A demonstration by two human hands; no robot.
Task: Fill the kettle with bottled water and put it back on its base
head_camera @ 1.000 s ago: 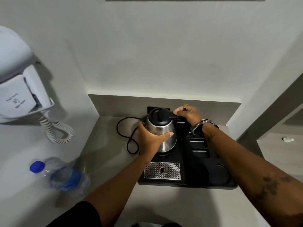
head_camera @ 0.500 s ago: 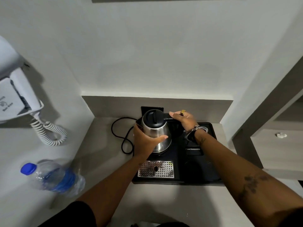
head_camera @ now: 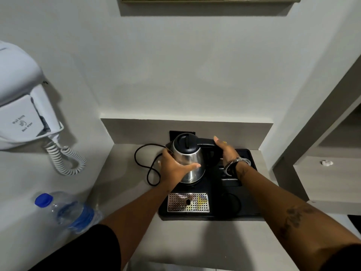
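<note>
Grey counter (head_camera: 205,241), white walls (head_camera: 185,75): left hand (head_camera: 173,169) wraps the kettle (head_camera: 188,158), right hand (head_camera: 226,151) grips its handle (head_camera: 205,142)

Single view, from a wide-angle camera worn on the person's head. It looks forward and steeply down at a grey counter (head_camera: 195,241) set in a white-walled corner. Both forearms enter from the bottom edge and reach away from the lens. The left hand (head_camera: 173,169) and right hand (head_camera: 226,153) meet at a kettle (head_camera: 188,159) near the centre of the frame, within arm's reach. The wide lens stretches the edges, so a wall hair dryer (head_camera: 23,106) and a water bottle (head_camera: 68,210) loom large at far left. This is the only view.
</note>
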